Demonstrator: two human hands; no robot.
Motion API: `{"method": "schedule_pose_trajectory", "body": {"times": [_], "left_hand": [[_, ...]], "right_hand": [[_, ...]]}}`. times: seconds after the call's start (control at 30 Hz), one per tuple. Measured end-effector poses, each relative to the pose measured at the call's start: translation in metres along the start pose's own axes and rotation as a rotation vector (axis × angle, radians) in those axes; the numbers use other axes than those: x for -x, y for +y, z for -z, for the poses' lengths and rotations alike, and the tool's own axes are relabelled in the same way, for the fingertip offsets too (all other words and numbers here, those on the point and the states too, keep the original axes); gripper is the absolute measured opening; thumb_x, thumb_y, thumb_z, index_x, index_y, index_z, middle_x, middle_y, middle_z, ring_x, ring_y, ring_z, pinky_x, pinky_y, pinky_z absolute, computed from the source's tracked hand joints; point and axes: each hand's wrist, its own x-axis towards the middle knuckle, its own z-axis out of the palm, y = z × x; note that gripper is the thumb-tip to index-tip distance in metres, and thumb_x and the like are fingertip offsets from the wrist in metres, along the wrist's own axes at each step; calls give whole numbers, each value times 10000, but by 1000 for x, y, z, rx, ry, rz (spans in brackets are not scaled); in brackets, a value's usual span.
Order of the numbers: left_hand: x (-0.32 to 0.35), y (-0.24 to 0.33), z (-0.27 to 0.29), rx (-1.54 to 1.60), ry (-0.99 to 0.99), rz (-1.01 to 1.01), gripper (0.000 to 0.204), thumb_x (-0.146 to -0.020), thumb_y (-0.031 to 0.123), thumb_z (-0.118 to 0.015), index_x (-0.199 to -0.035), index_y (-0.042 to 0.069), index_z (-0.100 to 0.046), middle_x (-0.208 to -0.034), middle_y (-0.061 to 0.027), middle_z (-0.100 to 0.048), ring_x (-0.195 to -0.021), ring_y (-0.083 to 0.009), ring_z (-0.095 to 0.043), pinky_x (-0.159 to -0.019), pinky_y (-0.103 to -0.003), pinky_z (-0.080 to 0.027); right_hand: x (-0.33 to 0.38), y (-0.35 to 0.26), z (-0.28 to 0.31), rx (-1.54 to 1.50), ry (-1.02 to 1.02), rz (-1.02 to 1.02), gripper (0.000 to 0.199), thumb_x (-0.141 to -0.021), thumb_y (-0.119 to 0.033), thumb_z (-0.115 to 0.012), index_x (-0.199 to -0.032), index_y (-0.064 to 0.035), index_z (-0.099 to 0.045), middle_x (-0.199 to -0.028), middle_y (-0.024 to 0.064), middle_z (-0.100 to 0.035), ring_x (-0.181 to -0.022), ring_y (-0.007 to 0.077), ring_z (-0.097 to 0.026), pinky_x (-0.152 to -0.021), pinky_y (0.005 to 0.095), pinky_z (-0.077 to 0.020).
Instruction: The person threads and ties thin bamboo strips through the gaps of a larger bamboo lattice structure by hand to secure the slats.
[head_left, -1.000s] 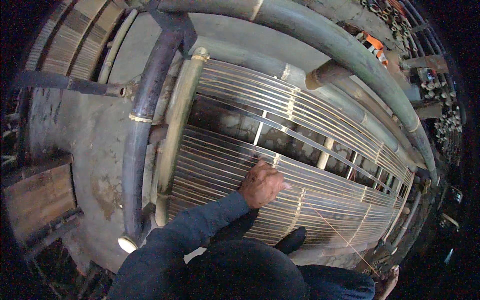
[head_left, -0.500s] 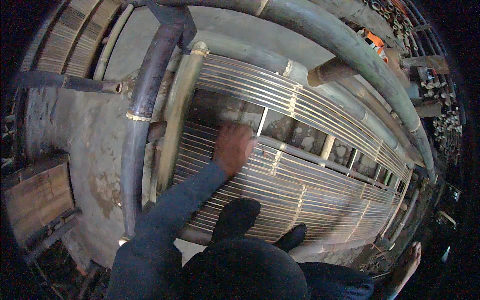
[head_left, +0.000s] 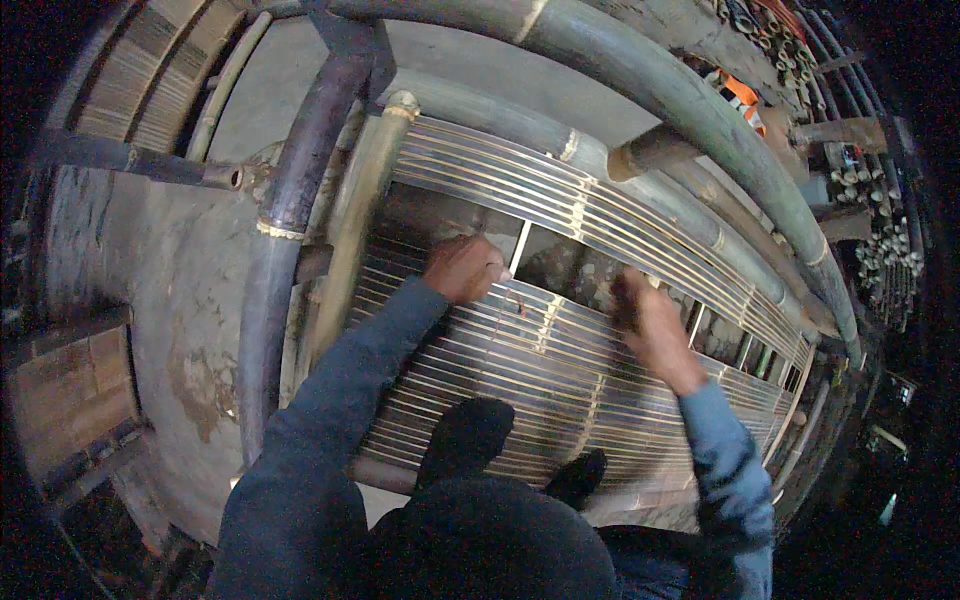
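Slats are apparently being fitted mid-frame; alignment is judged needed. Left hand is seen curled, right hand blurred; neither grip can be told.

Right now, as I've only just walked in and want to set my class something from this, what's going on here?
A person is working with both hands over a long panel of narrow, pale bamboo strips. The curled left hand is at an open gap along the panel, just left of a thin, pale, straight crosspiece. The right hand, blurred, is farther right beside that gap. Whether either hand grips anything isn't clear.
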Motion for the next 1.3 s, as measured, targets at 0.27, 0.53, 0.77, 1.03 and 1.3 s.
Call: {"method": "schedule_pose_trajectory", "body": {"times": [0.27,0.53,0.77,1.03,1.3], "left_hand": [[-42,-7,-31,15,30,194,245,-784,138,-672,-990,12,-712,-1135,-198,-693,-1121,-391,-635,-990,-441,-501],[-29,-45,-49,208,144,199,107,-783,139,-720,-845,53,-734,-1011,-182,-691,-1018,-361,-643,-938,-428,-495],[-11,-13,5,608,185,-148,149,-800,160,-740,-854,21,-750,-886,-118,-725,-879,-237,-675,-848,-358,-516],[-8,1,15,749,44,-92,201,-838,193,-730,-876,-3,-752,-823,-102,-739,-770,-173,-676,-766,-328,-528],[-6,-17,16,563,-60,-165,220,-862,202,-711,-957,6,-744,-915,-113,-745,-873,-180,-685,-826,-335,-524]], "right_hand": [[-105,16,-136,145,112,79,344,-728,-87,-724,-1057,-11,-662,-950,253,-669,-929,444,-662,-789,534,-543],[-104,-22,-119,-112,114,-69,228,-804,-173,-683,-1003,-73,-732,-962,242,-701,-897,446,-669,-802,536,-542],[-74,-2,-86,-1582,-343,-294,366,-869,-28,-541,-1197,-71,-699,-919,78,-641,-753,157,-661,-629,319,-589],[-65,-50,-80,-925,-99,-118,98,-864,-23,-664,-936,23,-712,-833,70,-688,-806,153,-657,-710,333,-591],[162,16,37,-1824,845,-335,281,-867,-80,-578,-1113,48,-622,-1243,209,-615,-1199,318,-565,-1117,499,-414]]}}
